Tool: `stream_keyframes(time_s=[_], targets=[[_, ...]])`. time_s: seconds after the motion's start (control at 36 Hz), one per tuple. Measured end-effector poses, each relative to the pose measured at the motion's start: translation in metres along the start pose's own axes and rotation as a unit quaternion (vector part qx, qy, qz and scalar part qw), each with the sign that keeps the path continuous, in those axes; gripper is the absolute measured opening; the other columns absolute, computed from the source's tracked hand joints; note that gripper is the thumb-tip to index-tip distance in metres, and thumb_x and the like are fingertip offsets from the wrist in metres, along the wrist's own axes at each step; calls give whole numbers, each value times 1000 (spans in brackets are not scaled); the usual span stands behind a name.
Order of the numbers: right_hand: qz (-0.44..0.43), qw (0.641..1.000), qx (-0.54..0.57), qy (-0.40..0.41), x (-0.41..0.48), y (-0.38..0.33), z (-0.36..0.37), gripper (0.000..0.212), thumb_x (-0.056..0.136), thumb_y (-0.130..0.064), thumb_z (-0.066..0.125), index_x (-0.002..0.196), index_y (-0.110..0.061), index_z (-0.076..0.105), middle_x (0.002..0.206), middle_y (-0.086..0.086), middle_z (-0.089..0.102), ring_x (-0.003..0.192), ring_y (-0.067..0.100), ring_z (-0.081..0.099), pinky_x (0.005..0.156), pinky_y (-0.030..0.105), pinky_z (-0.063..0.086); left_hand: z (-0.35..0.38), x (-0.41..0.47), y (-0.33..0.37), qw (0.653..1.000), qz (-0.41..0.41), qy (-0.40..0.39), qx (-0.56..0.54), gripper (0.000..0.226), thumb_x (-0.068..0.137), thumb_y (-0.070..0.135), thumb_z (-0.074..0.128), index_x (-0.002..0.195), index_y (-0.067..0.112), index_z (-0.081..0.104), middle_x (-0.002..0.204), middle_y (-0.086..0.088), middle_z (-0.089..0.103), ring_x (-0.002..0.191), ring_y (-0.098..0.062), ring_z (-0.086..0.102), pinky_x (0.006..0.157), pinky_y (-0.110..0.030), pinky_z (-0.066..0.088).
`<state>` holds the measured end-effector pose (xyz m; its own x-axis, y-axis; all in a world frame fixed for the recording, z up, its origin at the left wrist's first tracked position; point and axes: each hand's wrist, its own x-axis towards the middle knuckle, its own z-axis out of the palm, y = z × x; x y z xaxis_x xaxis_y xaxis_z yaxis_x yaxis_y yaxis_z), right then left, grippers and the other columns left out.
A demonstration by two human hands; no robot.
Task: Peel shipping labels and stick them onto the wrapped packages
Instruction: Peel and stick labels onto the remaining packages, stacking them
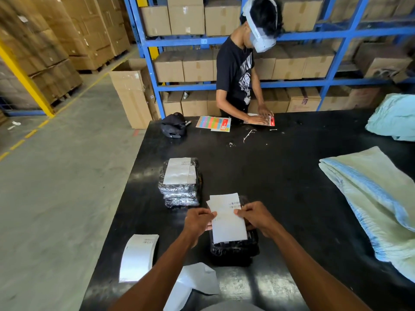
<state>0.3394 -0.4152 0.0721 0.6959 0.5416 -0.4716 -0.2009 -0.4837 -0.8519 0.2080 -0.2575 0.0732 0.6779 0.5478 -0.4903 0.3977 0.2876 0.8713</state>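
**Label Mid-Peel Above a Wrapped Package**

Pinching a white rectangular paper shipping label by its two side edges: left hand and right hand, each grip closed on the sheet between thumb and fingertips. Held tilted, just above a black plastic-wrapped package lying near the front of the black worktop. At the label's upper left corner, apparently a second layer coming away. Judged as the peeling step, with the backing not yet off and nothing stuck to this package.

Further left, a stack of glossy black wrapped packages topped with an applied white label. By the near left corner, a curled strip of white labels, and beside it a crumpled white backing sheet.

Next, by the look of it: stripping the backing clear without touching the adhesive face, squaring the label over the package top, then pressing it flat from one edge.
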Motion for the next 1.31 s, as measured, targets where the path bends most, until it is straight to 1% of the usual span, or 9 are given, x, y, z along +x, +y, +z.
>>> stream_keyframes(time_s=[0.06, 0.25, 0.47, 0.67, 0.78, 0.89, 1.08, 1.19, 1.31], targets=[[6, 1000, -5, 6, 0, 4, 2, 29, 95, -16, 71, 94, 14, 68, 81, 11, 77, 63, 14, 74, 51, 30, 57, 2, 3, -6, 1000, -10, 0, 7, 10, 92, 8, 71, 90, -2, 67, 97, -18, 76, 75, -20, 74, 56, -21, 57], [13, 999, -13, 38, 4, 10, -1, 29, 96, -17, 68, 84, 9, 69, 84, 14, 79, 73, 27, 78, 57, 43, 63, 8, 11, -11, 1000, -14, -14, 13, 20, 94, 10, 68, 98, -10, 68, 91, -13, 76, 70, -15, 74, 53, -20, 57], [8, 994, -64, 84, 2, 6, -4, 31, 93, -22, 72, 68, -3, 69, 69, 1, 72, 61, 14, 71, 51, 31, 59, 16, 24, -13, 999, -16, 5, 38, 23, 93, 13, 71, 93, -10, 70, 94, -20, 77, 81, -30, 76, 59, -31, 61], [17, 987, -109, 114, 0, 0, -2, 35, 91, -25, 73, 60, -11, 62, 70, 5, 70, 59, 14, 65, 45, 25, 53, 17, 33, -20, 997, -7, 33, 74, 20, 88, 18, 77, 79, 1, 75, 90, -20, 77, 88, -36, 76, 72, -48, 65], [20, 985, -122, 123, 0, 0, -1, 35, 90, -25, 73, 59, -11, 62, 68, 8, 70, 59, 16, 66, 47, 29, 57, 18, 32, -20, 997, -13, 33, 70, 21, 90, 16, 74, 86, -5, 73, 93, -23, 76, 90, -39, 75, 71, -45, 65], [24, 981, -146, 128, 0, -3, 0, 37, 87, -21, 72, 54, -13, 58, 62, 5, 67, 56, 17, 68, 50, 36, 62, 17, 34, -22, 996, -14, 34, 85, 22, 88, 17, 75, 83, -4, 74, 92, -23, 77, 88, -39, 75, 72, -51, 64], [28, 966, -231, 115, 5, -11, 0, 28, 81, -19, 64, 55, -13, 57, 56, 1, 65, 58, 22, 72, 52, 40, 63, 17, 34, -20, 994, -12, 41, 106, 21, 89, 15, 74, 81, -5, 73, 89, -19, 78, 83, -33, 77, 72, -49, 64], [17, 950, -299, 88, 9, -14, 0, 15, 80, -27, 60, 76, -14, 64, 87, 9, 75, 78, 29, 74, 70, 44, 64, 18, 32, -19, 991, -11, 53, 118, 23, 88, 16, 75, 82, -6, 72, 89, -20, 77, 85, -34, 76, 71, -46, 65], [-16, 926, -372, 68, 4, -27, 1, 26, 91, -25, 61, 107, -6, 68, 109, 15, 74, 100, 34, 71, 82, 39, 58, 18, 31, -19, 989, -8, 62, 135, 25, 85, 18, 77, 79, -6, 72, 87, -22, 76, 84, -36, 76, 71, -48, 65]])
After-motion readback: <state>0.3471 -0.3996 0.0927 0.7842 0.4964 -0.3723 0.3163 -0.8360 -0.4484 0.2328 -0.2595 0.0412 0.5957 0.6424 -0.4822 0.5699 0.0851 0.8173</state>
